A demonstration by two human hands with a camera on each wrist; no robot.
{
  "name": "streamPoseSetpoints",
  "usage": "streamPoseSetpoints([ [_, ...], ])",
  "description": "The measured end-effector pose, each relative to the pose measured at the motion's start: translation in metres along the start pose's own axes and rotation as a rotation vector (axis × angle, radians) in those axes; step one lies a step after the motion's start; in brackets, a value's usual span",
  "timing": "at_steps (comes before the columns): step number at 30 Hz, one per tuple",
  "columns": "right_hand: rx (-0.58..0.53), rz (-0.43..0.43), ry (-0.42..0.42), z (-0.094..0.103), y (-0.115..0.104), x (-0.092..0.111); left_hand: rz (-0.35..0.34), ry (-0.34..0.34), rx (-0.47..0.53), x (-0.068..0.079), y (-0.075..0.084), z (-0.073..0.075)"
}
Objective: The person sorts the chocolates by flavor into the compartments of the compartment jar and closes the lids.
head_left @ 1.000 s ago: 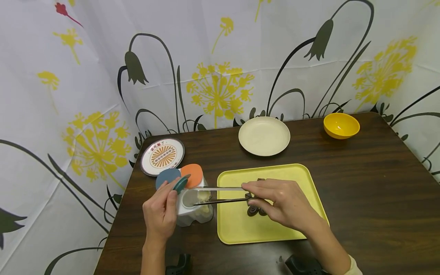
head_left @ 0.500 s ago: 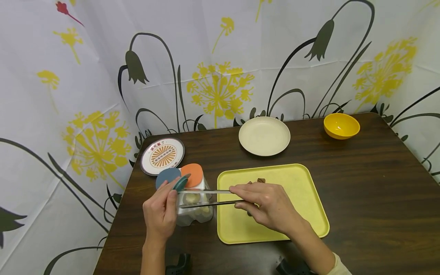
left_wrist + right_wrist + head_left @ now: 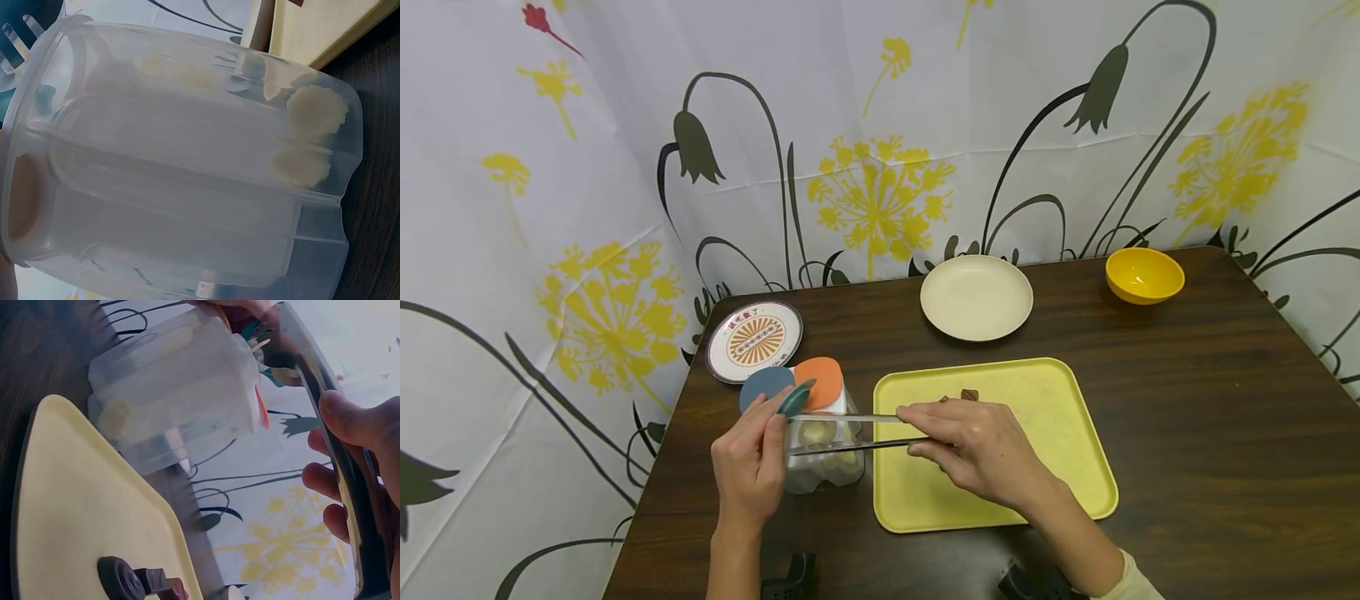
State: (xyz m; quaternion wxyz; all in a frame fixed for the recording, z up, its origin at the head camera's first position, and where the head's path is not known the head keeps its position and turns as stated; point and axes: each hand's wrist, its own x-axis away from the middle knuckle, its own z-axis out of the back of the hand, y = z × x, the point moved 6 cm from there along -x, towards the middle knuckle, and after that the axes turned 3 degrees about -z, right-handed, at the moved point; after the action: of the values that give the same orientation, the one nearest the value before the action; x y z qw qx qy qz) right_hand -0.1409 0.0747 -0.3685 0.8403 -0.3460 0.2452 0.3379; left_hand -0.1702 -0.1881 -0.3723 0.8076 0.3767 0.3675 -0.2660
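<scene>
My left hand [image 3: 748, 458] pinches the small teal lid [image 3: 795, 401] of a clear plastic container [image 3: 812, 477], holding it raised. My right hand [image 3: 981, 446] grips metal tongs [image 3: 883, 418] from above, their two arms apart and pointing left across the opened compartment. In the right wrist view the tong tips [image 3: 284, 374] are up at the container's mouth, beside the lid. Pale round pieces [image 3: 317, 111] lie low inside the container. Dark chocolate-like pieces [image 3: 119, 578], one a spiral, sit on the yellow tray [image 3: 1052, 417], partly hidden by my right hand in the head view.
Blue [image 3: 766, 387] and orange [image 3: 818, 382] lids cover other compartments of the container. Behind it lies a patterned plate [image 3: 756, 340]. A cream plate [image 3: 976, 297] and a yellow bowl [image 3: 1145, 275] stand at the back of the wooden table [image 3: 1225, 433], before a flowered cloth.
My right hand has moved left with the tongs, whose tips now reach farther over the compartment near the lid. The left hand and lid have stayed in place.
</scene>
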Motion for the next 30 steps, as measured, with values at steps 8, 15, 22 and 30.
streamPoseSetpoints([
  [8,0.005,-0.015,-0.008,0.002,0.001,0.001,0.013,-0.005,0.007,0.000,0.000,0.001],
  [15,0.015,-0.026,-0.013,0.004,0.003,0.003,0.017,-0.006,0.014,0.000,0.000,0.000],
  [22,0.010,-0.076,-0.003,0.011,0.010,0.010,0.007,-0.003,0.002,-0.001,0.000,0.002],
  [30,0.019,-0.206,0.014,0.025,0.031,0.034,0.010,-0.008,0.006,0.000,0.001,0.001],
])
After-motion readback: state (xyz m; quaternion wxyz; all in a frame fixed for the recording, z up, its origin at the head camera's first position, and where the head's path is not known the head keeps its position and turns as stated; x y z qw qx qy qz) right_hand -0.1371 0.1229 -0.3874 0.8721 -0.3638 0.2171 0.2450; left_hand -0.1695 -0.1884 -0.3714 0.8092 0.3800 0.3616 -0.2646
